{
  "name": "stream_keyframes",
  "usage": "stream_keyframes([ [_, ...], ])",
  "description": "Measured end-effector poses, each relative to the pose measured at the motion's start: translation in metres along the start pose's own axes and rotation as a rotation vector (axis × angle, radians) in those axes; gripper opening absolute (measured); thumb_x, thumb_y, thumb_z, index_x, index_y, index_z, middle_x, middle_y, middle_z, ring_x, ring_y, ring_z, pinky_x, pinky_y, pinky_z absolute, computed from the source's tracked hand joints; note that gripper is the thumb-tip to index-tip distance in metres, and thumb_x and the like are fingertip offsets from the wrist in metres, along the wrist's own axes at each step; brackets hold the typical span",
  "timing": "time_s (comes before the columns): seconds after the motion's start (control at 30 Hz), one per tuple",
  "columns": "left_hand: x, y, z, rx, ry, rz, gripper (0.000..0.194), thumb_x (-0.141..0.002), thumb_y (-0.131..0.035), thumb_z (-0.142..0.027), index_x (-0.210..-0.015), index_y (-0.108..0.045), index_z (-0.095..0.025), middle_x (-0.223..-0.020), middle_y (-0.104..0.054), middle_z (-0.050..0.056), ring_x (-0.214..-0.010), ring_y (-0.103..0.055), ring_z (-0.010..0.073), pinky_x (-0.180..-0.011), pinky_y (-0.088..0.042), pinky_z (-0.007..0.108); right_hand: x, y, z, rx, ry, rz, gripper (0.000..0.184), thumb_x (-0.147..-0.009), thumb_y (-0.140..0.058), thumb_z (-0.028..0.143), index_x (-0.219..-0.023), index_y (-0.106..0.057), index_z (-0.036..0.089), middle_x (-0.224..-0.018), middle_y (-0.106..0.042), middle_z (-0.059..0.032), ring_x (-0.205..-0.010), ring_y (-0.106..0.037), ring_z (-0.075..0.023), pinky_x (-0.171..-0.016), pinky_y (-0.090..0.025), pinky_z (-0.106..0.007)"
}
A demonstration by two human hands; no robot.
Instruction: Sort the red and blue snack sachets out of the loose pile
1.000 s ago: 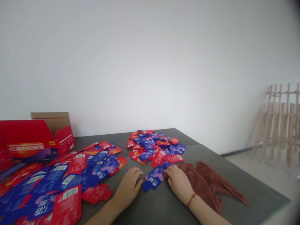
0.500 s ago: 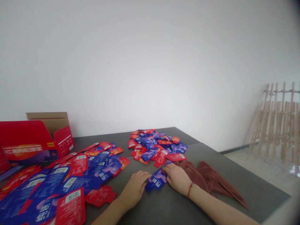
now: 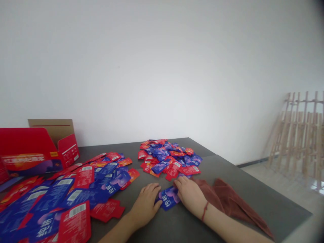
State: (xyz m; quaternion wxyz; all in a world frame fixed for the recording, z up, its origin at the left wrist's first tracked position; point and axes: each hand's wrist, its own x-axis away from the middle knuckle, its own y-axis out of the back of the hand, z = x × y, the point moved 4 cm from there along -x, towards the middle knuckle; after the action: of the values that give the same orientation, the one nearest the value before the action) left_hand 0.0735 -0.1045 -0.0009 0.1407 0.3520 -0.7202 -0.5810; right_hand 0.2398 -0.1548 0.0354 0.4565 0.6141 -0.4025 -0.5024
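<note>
Left hand (image 3: pixel 145 206) and right hand (image 3: pixel 189 194) touching opposite ends of a blue sachet (image 3: pixel 168 198), lying at lower center of frame on a dark tabletop (image 3: pixel 177 226); fingers resting open, not clamping. Red-and-blue sachet heap (image 3: pixel 169 157) lying just above; brown towel (image 3: pixel 222 199) bunching at lower right.

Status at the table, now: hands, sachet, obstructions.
Left hand and right hand flanking blue sachet, touching its edges. Brown towel beside right hand. Sachet pile ahead.

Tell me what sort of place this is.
Probably a plain packing room or small workroom. A dark grey table is spread with heaps of red and blue sachets, an opened red display carton stands at its far left, and wooden frames lean against the bare white wall.
</note>
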Motion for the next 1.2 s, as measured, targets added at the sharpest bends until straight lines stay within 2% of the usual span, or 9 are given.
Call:
stream_keyframes([
  [0.17,-0.002,0.001,0.006,-0.068,0.006,-0.006,0.041,-0.092,-0.048,-0.023,-0.133,-0.05,-0.023,-0.141,-0.047,0.008,-0.132,-0.039,0.0231,-0.11,-0.03,0.043,0.006,-0.008,0.029,-0.109,0.26,-0.041,0.03,-0.087,-0.051,0.02,-0.116,-0.058,0.018,-0.107,-0.059,-0.0075,-0.099,-0.049,-0.0235,-0.086,-0.04,-0.036],
  [0.33,-0.003,-0.002,0.012,-0.135,0.038,-0.02,0.04,-0.093,-0.044,-0.021,-0.132,-0.05,-0.02,-0.141,-0.047,0.01,-0.132,-0.039,0.0239,-0.109,-0.03,0.043,0.02,-0.008,0.031,-0.21,0.335,-0.03,0.03,-0.088,-0.046,0.018,-0.115,-0.058,0.02,-0.113,-0.057,-0.0053,-0.1,-0.046,-0.0207,-0.089,-0.038,-0.033],
  [0.57,-0.004,-0.005,0.012,-0.153,0.027,-0.014,0.04,-0.093,-0.044,-0.02,-0.133,-0.05,-0.02,-0.141,-0.047,0.01,-0.132,-0.039,0.024,-0.109,-0.03,0.043,0.019,-0.007,0.035,-0.265,0.457,0.016,0.029,-0.085,-0.047,0.016,-0.111,-0.061,0.021,-0.11,-0.06,-0.0038,-0.099,-0.048,-0.0205,-0.088,-0.038,-0.032],
  [0.67,-0.004,-0.004,0.012,-0.152,0.037,-0.012,0.041,-0.093,-0.044,-0.021,-0.134,-0.049,-0.02,-0.142,-0.046,0.009,-0.133,-0.038,0.0237,-0.11,-0.029,0.043,0.025,-0.011,0.024,-0.275,0.408,-0.02,0.031,-0.085,-0.047,0.013,-0.111,-0.061,0.022,-0.109,-0.06,-0.0031,-0.099,-0.049,-0.0201,-0.088,-0.039,-0.031],
  [0.8,-0.004,-0.002,0.011,-0.15,0.056,-0.001,0.042,-0.093,-0.044,-0.022,-0.134,-0.049,-0.021,-0.143,-0.046,0.009,-0.133,-0.038,0.0241,-0.11,-0.029,0.044,0.026,-0.019,0.003,-0.194,0.158,-0.098,0.033,-0.085,-0.046,0.01,-0.113,-0.062,0.018,-0.109,-0.06,-0.0063,-0.098,-0.05,-0.0215,-0.088,-0.039,-0.033],
  [0.9,-0.004,-0.001,0.009,-0.145,0.068,0.01,0.041,-0.093,-0.043,-0.021,-0.134,-0.049,-0.021,-0.143,-0.045,0.009,-0.133,-0.037,0.0241,-0.11,-0.029,0.043,0.014,-0.021,0.002,-0.129,0.045,-0.099,0.029,-0.086,-0.045,0.011,-0.107,-0.064,0.015,-0.104,-0.061,-0.0089,-0.096,-0.05,-0.023,-0.088,-0.04,-0.035],
  [1.07,-0.003,-0.001,0.009,-0.131,0.056,0.004,0.041,-0.093,-0.042,-0.02,-0.133,-0.049,-0.02,-0.142,-0.046,0.009,-0.133,-0.037,0.0233,-0.11,-0.029,0.043,-0.012,-0.018,0.029,-0.116,0.13,-0.039,0.021,-0.084,-0.049,0.015,-0.096,-0.066,0.015,-0.097,-0.063,-0.0086,-0.095,-0.05,-0.0236,-0.084,-0.039,-0.035],
  [1.2,-0.004,-0.003,0.011,-0.129,0.043,-0.004,0.043,-0.092,-0.042,-0.018,-0.134,-0.048,-0.02,-0.142,-0.046,0.009,-0.132,-0.038,0.0232,-0.109,-0.03,0.042,-0.013,-0.017,0.046,-0.184,0.242,-0.043,0.02,-0.085,-0.049,0.019,-0.097,-0.065,0.017,-0.099,-0.064,-0.006,-0.095,-0.049,-0.0217,-0.084,-0.037,-0.033],
])
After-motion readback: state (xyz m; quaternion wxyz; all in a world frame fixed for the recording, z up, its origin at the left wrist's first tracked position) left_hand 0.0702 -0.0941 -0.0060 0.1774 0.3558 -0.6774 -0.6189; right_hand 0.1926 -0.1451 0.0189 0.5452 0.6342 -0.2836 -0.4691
